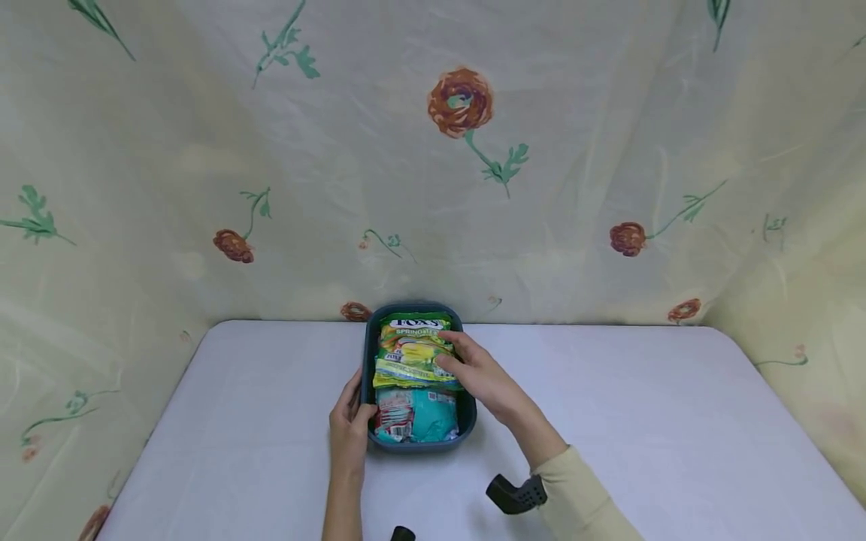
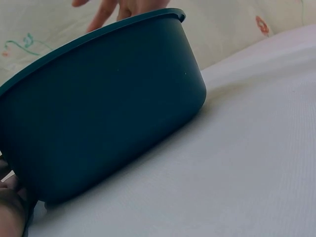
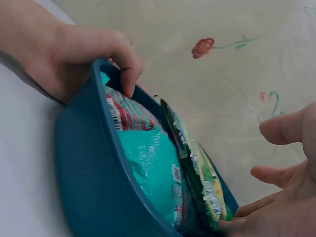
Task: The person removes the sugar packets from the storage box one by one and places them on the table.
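A dark blue plastic bin [image 1: 421, 448] stands at the far middle of the table. Inside it, a green and yellow FOX'S candy bag [image 1: 409, 357] lies toward the back, and a turquoise bag with red stripes [image 1: 433, 415] fills the front. My left hand [image 1: 349, 428] grips the bin's left side, thumb hooked over the rim as the right wrist view shows. Over the right edge, my right hand [image 1: 483, 382] has its fingers and thumb extended at the candy bag. Seen from the left wrist, the bin's outer wall [image 2: 108, 108] rests on the tabletop.
A white-covered table [image 1: 609, 421] spreads to both sides of the bin. Behind and beside it hangs a pale floral curtain [image 1: 541, 248], close to the bin's back end. A black wrist device [image 1: 516, 494] sits by my right sleeve [image 1: 582, 492].
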A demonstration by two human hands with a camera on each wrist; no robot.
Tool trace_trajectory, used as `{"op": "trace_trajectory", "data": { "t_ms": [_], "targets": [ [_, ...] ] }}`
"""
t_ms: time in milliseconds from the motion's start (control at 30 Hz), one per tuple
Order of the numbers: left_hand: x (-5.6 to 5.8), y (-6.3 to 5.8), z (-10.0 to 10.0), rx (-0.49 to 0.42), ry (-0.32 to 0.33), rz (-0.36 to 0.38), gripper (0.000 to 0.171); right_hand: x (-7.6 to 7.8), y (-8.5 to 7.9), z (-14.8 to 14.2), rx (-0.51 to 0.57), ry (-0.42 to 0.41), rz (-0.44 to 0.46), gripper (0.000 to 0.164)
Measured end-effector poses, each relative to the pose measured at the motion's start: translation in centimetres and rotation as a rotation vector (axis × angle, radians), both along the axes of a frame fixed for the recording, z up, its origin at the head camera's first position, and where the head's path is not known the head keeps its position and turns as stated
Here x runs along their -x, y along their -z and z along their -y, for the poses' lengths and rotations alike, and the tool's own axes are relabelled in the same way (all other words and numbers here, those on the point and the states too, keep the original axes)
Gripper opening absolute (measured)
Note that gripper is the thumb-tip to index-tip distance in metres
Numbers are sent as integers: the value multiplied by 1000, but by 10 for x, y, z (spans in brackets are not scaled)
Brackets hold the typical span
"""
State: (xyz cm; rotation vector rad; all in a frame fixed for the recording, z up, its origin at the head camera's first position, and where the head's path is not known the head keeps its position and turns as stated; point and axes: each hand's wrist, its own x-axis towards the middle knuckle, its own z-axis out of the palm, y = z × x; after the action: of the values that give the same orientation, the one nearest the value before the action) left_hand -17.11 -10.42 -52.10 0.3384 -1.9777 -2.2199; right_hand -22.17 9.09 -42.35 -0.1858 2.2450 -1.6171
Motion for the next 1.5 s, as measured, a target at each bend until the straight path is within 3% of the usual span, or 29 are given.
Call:
{"op": "trace_trajectory", "data": {
  "t_ms": [467,800,967,1200,1500],
  "targets": [
    [2,-1,1,-37,12,14,61,19,5,26,-156,66,30,54],
    [1,-2,1,-38,11,8,62,17,-5,27,-85,118,73,53],
    [2,-1,0,-36,3,-1,62,16,-12,22,85,174,80,56],
    [3,-1,0,-25,-1,7,62,17,-14,16,468,246,164,60],
    [4,-1,-1,-28,-3,10,61,19,2,18,675,306,239,64]
  ]
}}
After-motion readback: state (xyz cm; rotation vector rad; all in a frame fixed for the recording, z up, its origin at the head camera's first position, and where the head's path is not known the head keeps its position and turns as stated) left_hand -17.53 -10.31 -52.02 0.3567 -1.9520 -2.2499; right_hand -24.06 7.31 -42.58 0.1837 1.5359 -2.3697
